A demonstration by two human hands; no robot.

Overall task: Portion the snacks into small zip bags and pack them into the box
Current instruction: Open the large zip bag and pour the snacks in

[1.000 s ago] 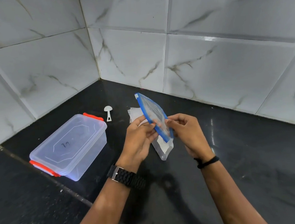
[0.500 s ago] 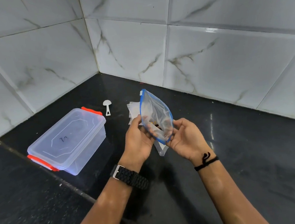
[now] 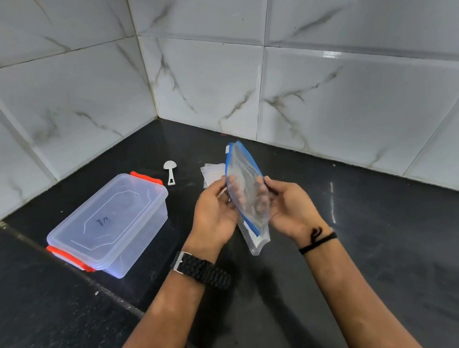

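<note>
A clear zip bag (image 3: 247,183) with a blue zip strip is held up above the black counter, its mouth spread apart. My left hand (image 3: 216,210) grips its left side and my right hand (image 3: 288,207) grips its right side; fingers of both show through the plastic. I see no snacks inside it. A clear plastic box (image 3: 108,224) with its lid on and orange clips stands to the left of my hands.
More clear bags (image 3: 210,174) lie on the counter behind and below the held one. A small white scoop (image 3: 170,171) lies beyond the box. Marble-tiled walls (image 3: 325,84) meet in a corner at the back of the black counter (image 3: 393,243).
The bag's mouth has been pulled apart from flat, and my fingers have shifted along its sides. The box and the scoop have stayed in place.
</note>
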